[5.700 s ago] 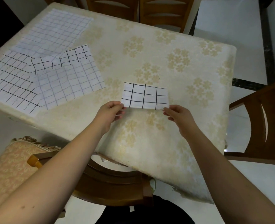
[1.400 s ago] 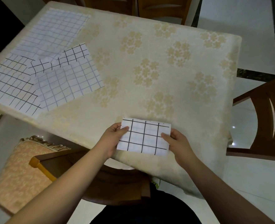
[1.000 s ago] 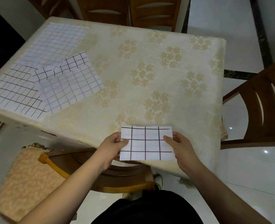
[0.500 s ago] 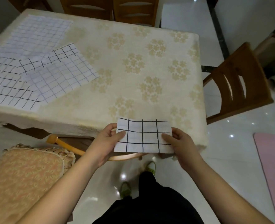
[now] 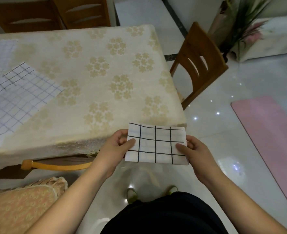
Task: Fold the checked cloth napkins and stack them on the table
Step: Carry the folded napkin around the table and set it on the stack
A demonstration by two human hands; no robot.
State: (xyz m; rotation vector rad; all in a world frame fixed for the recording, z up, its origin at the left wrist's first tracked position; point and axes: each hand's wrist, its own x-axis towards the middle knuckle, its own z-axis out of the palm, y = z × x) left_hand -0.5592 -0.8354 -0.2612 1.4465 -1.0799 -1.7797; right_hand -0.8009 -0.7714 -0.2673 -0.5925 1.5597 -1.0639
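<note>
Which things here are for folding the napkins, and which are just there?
For the job:
folded napkin, held by left hand and right hand
unfolded napkins
table

Just there:
wooden chair
pink mat
cushion
plant

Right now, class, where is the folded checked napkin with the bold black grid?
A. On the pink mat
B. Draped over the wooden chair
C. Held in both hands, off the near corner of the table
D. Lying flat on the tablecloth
C: the folded napkin is pinched at its short ends by the left hand and the right hand, mostly over the floor beyond the table edge.
</note>
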